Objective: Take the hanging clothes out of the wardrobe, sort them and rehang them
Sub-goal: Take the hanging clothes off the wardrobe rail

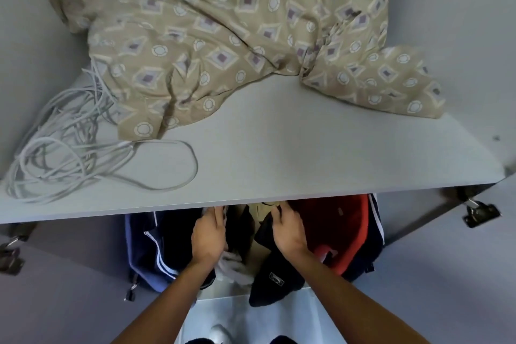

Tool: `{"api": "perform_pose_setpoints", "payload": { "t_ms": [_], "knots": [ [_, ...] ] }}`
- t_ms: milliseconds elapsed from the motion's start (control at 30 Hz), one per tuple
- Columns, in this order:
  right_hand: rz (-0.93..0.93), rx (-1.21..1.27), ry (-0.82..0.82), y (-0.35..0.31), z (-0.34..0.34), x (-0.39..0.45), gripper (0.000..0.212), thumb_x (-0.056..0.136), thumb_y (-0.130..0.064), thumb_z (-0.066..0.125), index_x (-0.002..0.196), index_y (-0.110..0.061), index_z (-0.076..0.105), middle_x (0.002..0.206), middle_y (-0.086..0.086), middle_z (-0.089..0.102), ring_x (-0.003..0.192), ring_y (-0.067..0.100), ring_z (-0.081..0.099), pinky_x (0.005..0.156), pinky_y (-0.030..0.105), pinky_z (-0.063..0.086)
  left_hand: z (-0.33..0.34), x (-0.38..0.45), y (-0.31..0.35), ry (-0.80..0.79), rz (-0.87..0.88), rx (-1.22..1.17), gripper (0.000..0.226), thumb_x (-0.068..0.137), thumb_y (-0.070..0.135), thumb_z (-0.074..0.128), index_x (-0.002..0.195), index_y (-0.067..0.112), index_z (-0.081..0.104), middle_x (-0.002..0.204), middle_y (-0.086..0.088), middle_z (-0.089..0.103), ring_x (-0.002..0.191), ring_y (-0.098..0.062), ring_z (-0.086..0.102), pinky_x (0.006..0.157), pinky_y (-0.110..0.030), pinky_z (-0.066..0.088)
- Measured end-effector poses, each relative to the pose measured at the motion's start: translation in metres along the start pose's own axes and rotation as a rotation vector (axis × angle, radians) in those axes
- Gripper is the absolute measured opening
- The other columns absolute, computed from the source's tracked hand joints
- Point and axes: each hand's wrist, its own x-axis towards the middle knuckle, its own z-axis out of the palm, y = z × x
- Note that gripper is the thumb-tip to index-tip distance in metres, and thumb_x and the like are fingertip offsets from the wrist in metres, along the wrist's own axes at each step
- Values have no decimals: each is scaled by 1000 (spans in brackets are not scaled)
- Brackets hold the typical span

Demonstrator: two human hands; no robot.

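Note:
Clothes hang in a row under the grey wardrobe shelf (279, 164). At the left is a blue jacket with white stripes (150, 254), in the middle a beige garment (264, 211) flanked by dark ones, and a red garment (340, 232) at the right. My left hand (209, 234) pushes the dark clothes leftward. My right hand (287, 229) rests on a dark navy garment (276, 276), fingers curled over its top edge. The rail and hangers are hidden by the shelf.
On the shelf lie a crumpled beige patterned cloth (237, 41) and a tangle of white cable (69, 148). The wardrobe doors stand open with metal hinges at the left (11, 254) and right (477, 212). My feet show at the bottom.

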Motion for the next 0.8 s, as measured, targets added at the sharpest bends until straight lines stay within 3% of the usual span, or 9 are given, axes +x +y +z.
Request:
{"api": "perform_pose_setpoints", "payload": {
  "t_ms": [133,300,367,433,567,633,733,800],
  "knots": [
    [-53,34,-12,-3,-10,-10,18,109,-27,45,120,-20,58,68,-5,48,63,21,51,66,41,50,1,-15,8,59,52,-18,48,111,52,30,79,22,51,69,-3,62,70,-31,64,67,-39,46],
    [-68,89,22,-6,-33,-27,13,109,-27,47,108,-19,57,70,-7,51,66,16,54,55,30,38,-5,-40,22,87,98,-22,48,112,43,36,71,18,46,59,-1,53,57,-19,54,56,-36,37],
    [-72,125,18,-1,-39,-39,12,108,-26,48,107,-20,58,74,-4,58,69,13,57,56,24,38,-6,-58,24,103,108,-19,48,111,41,38,70,19,43,56,0,49,53,-16,49,55,-35,37],
    [-94,184,11,6,-44,-54,10,107,-23,50,103,-21,58,77,-3,61,72,9,60,63,27,44,-5,-74,21,122,119,-16,47,111,41,40,68,19,41,56,3,46,52,-15,46,55,-36,37],
    [-159,277,-30,24,-49,-86,11,107,-16,53,108,-23,61,88,-18,60,84,-17,59,75,1,40,0,-112,12,164,107,-34,49,110,44,41,69,18,45,55,4,45,53,-17,45,57,-41,40],
    [-180,294,-54,35,-44,-98,12,107,-23,53,110,-23,64,94,-16,65,88,-15,61,81,6,44,1,-136,10,203,83,-46,49,109,44,41,70,16,48,54,5,45,53,-15,44,58,-42,41],
    [-220,288,-104,48,-37,-117,24,102,-42,48,105,-25,64,97,-14,72,91,0,67,84,27,53,0,-181,4,251,17,-40,47,109,43,43,68,21,42,54,8,42,52,-11,39,57,-41,38],
    [-245,345,-180,49,-35,-137,17,105,-31,52,105,-20,65,97,-9,72,92,3,67,85,26,51,-4,-214,-4,280,-28,-30,48,110,44,43,68,21,40,54,8,40,53,-11,35,56,-39,36]
  ]
}}
